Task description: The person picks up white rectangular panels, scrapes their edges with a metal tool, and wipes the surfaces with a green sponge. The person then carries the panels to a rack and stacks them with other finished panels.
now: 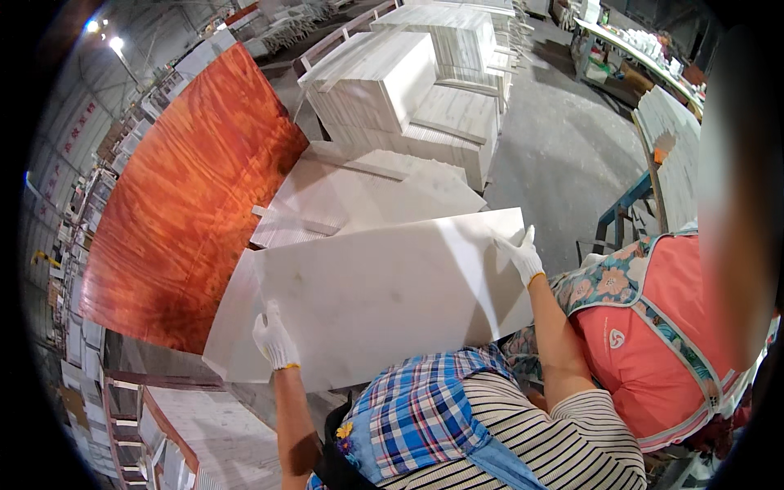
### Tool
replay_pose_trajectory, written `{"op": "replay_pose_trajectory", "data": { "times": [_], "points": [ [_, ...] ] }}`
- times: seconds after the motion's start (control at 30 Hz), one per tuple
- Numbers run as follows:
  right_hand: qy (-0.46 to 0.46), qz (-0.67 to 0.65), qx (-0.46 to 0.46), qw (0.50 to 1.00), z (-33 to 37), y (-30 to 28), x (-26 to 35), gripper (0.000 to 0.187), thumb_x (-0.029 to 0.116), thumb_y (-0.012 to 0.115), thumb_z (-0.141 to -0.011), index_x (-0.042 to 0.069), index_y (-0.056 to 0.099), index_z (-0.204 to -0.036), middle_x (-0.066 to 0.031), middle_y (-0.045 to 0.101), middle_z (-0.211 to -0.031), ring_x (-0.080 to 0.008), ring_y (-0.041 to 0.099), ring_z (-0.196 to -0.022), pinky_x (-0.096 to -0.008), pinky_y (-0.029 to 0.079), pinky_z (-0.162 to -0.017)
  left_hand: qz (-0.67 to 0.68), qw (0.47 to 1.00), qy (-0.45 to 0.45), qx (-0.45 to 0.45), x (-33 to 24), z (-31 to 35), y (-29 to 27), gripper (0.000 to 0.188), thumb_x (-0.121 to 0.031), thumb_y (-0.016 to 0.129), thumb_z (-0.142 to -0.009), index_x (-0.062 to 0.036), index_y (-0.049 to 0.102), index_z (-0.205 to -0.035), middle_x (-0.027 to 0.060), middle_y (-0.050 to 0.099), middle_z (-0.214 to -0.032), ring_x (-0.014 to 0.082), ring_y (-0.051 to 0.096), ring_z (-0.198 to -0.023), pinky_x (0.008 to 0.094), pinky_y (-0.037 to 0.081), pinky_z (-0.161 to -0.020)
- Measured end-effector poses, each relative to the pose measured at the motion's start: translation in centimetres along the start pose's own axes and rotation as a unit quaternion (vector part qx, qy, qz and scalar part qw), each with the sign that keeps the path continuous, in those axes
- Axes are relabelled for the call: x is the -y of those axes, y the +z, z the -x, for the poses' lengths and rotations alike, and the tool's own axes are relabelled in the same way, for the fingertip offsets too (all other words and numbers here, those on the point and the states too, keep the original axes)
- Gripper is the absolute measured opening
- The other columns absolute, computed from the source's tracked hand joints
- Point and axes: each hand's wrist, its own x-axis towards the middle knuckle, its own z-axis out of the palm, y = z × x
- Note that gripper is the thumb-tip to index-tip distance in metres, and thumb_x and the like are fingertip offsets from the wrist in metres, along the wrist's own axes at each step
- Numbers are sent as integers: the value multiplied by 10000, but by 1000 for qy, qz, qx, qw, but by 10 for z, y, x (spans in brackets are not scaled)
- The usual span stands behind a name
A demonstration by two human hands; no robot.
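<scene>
A wide white marble slab (392, 294) spans the space before me, tilted and lit by a bright streak near its right end. My left hand (276, 339), in a white knit glove, is closed at its left edge; some fingers are hidden. At the slab's upper right corner, my right hand (518, 255), gloved alike, grips the edge with the thumb raised and the other fingers partly out of sight. Another pale slab (233, 335) shows beneath and to the left. Just beyond the held slab lies a stack of thin white slabs (384, 192) with narrow strips on top.
A large glossy orange-red veined panel (196, 196) stands at left. Farther off are tall stacks of veined marble (408, 90). To my right, close by, a person in a coral vest (653, 343) leans in. A cluttered workbench (637, 53) stands far right; a red-framed rack (171, 425) is lower left.
</scene>
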Motion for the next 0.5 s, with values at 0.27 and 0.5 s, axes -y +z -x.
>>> {"op": "replay_pose_trajectory", "data": {
  "times": [0.27, 0.5],
  "points": [
    [-27, 43, -30, 998, -18, 6, -6, 1327, 717, 761, -630, 113, 60, -1582, -292, 466, -1428, -419, 503, -1293, -460, 418, -1068, 44, 998, -26, 30, 18, -14, -2, 382, -297, 642, -944, 5, 583, -716, 6, 481, -612, 122, 444, -597, 332, 390, -564],
    [-46, 64, -32, 996, -42, -7, 49, 1327, 762, 744, -619, 126, 87, -1580, -280, 473, -1427, -399, 514, -1290, -443, 443, -1044, 157, 984, -30, 79, -19, -27, 19, 290, -266, 629, -965, 19, 657, -919, 29, 623, -794, 124, 556, -668, 273, 471, -610]
  ]
}}
